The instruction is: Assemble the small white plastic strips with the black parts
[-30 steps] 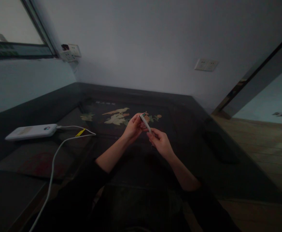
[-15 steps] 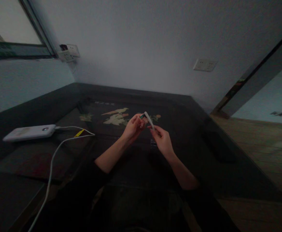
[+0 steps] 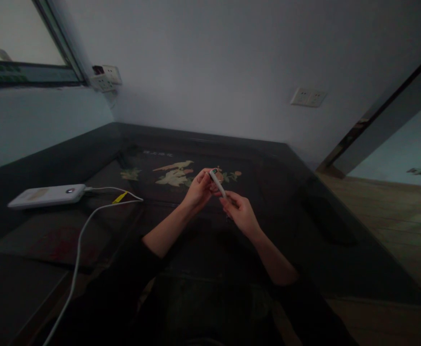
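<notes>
Both my hands meet over the middle of the dark table [image 3: 181, 230]. My right hand [image 3: 241, 211] is closed on the lower end of a slim white stick-shaped thing [image 3: 218, 183], which slants up and left. A small dark greenish patch shows at its upper end. My left hand [image 3: 198, 190] is closed around that upper end, thumb and fingertips pinched against it. Whether the left fingers also hold a smaller piece is too dim to tell. Just below the right fingers, a small dark thing [image 3: 228, 219] on the table is mostly hidden.
A white power bank [image 3: 48, 196] lies at the left. Its white cable [image 3: 78, 250], with a yellow tag [image 3: 120, 197], runs off toward the front. A dark flat thing [image 3: 328, 221] rests at the right. Behind the table is a wall with a socket [image 3: 308, 97].
The white stick's upper end has moved left and down against my left fingers, and its patch now faces me. The dark piece seen at the left fingertips no longer shows separately.
</notes>
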Motion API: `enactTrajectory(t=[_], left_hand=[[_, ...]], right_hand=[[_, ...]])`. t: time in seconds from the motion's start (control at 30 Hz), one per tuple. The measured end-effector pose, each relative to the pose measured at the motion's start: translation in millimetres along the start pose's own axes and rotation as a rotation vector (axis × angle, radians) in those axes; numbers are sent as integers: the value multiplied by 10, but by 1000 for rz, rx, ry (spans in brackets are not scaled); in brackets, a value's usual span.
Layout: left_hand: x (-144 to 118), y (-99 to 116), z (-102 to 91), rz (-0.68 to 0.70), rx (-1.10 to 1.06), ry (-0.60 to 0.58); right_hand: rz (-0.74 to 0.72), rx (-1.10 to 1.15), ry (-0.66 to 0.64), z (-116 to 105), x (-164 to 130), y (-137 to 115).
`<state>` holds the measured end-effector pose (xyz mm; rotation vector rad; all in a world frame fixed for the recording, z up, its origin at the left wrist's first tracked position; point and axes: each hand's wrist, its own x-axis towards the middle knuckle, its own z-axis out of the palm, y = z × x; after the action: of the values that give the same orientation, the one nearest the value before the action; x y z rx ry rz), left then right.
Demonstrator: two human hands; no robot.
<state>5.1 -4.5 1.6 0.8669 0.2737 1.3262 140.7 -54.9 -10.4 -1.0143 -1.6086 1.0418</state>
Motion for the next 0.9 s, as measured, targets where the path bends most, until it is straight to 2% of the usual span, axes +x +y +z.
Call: enactTrajectory(t=[0.23,0.6,0.7,0.9], left_hand=[[2,-44,-49,16,26,41],[23,-59,-100,58,75,4],[17,-53,-88,53,86,6],[11,-28,-37,21,33,19]], right_hand=[[-19,-55,104,-8,30,2],[-20,-92,194,-41,52,37],[-15,-75,177,-32,46,32],[-2,-54,57,-3,10,12]])
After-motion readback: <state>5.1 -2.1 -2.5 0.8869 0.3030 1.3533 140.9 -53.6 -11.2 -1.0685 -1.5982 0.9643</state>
